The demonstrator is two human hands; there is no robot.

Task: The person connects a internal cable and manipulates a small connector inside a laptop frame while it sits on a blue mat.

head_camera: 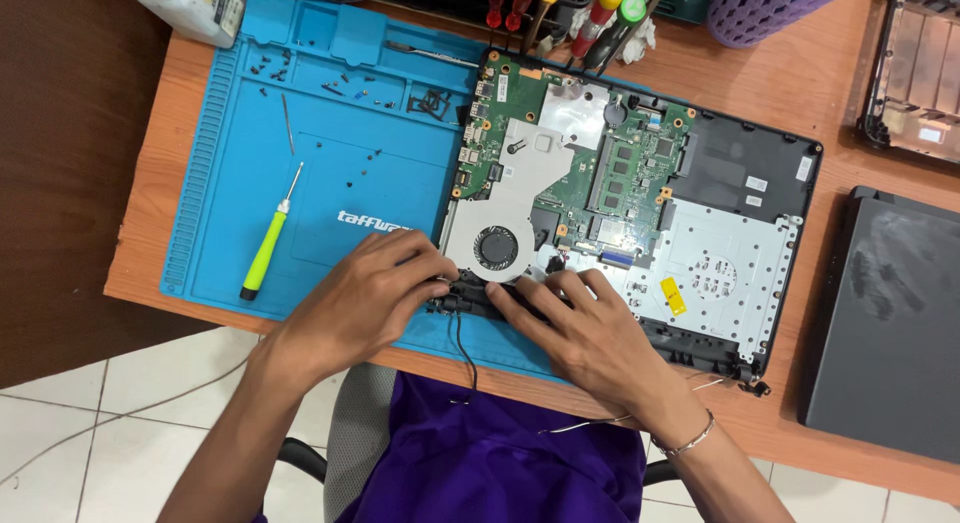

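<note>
Purple cloth (500, 453) fills the near edge of the view, the person's lap, with a thin black cable (466, 348) dangling off the desk edge down onto it. Just above, both hands are bunched at the near edge of the opened laptop base (745, 168). The left hand (365, 298) has its fingers curled down onto a black strip-like part (468, 301) at the chassis edge, and the right hand (580, 328) presses the same part from the other side with fingertips flat. Looks like a two-sided pinch to keep the piece steady, though I honestly can't tell how tight the hold is or whether it's lifted, since the fingers cover most of it.

Right behind the fingers sits the round cooling fan (495, 249) in its silver plate, then the green motherboard (620, 163) further in. A small yellow tab (673, 296) lies on the bare metal panel to the right.

The base lies half on a blue repair mat (330, 83), probably so loose screws (430, 101) stay in the moulded trays at its far side instead of rolling off. A green-handled screwdriver (265, 245) lies on the mat, within easy reach of the left hand. Far back stands a row of screwdriver handles (570, 8), and a dark laptop cover (885, 313) is parked well to the right on the wooden desk (150, 213).
</note>
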